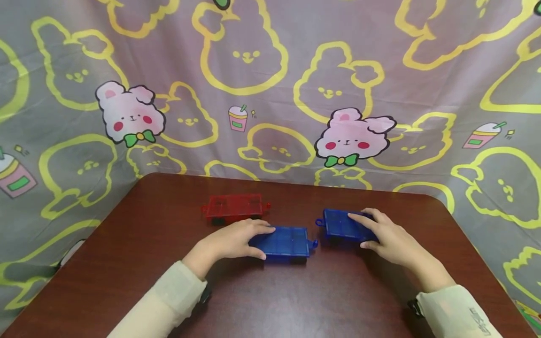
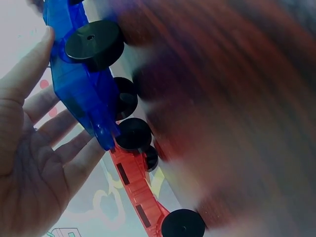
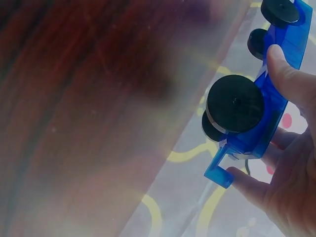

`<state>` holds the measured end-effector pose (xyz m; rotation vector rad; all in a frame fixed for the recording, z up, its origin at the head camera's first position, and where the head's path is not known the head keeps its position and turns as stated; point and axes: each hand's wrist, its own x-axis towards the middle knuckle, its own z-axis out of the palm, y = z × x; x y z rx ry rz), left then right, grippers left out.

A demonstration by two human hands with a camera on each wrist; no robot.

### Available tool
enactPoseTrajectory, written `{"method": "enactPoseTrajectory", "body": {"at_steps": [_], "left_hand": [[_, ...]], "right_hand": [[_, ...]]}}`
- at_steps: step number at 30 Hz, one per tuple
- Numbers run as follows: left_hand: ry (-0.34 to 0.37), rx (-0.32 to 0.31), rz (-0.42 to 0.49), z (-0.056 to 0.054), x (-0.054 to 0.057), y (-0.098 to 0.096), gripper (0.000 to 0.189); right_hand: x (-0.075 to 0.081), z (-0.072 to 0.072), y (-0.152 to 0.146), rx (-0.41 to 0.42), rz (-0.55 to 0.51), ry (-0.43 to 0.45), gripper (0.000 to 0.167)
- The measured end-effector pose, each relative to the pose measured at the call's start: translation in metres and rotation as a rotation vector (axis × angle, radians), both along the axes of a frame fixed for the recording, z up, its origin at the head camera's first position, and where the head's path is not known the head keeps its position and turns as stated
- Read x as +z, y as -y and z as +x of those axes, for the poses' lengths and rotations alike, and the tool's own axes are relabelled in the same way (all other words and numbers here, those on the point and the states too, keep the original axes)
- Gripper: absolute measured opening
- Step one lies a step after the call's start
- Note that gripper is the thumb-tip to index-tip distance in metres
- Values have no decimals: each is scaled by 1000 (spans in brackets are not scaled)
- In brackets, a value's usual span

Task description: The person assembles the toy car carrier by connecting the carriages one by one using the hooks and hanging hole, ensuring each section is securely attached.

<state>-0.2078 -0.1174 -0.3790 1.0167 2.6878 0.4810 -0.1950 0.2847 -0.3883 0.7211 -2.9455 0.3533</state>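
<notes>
Two translucent blue toy wagon bases with black wheels stand on the table, a little apart. My left hand [image 1: 232, 240] grips the left blue wagon base [image 1: 287, 241] at its left end, thumb on the near side and fingers over the far side. The right blue wagon base [image 1: 338, 224] sits slightly farther back and tilted, held by my right hand [image 1: 393, 239] at its right end. Its ring coupling [image 1: 320, 222] points toward the small hook [image 1: 313, 244] of the left one, with a gap between. In the right wrist view, the thumb presses the side of the blue base [image 3: 284, 89].
A translucent red wagon base [image 1: 236, 206] stands behind my left hand, with couplings at both ends. The dark brown table [image 1: 279, 300] ends at a patterned cloth backdrop [image 1: 262, 155] at the rear and sides.
</notes>
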Motion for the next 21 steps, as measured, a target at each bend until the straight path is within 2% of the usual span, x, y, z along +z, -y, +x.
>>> {"method": "enactPoseTrajectory", "body": {"at_steps": [12,21], "left_hand": [[-4,-5,0,0,1,0,68],[8,0,4,0,1,0,68]], "right_hand": [[2,18,1,37,24,-62,73],[1,28,0,47,30,-76,75]]}}
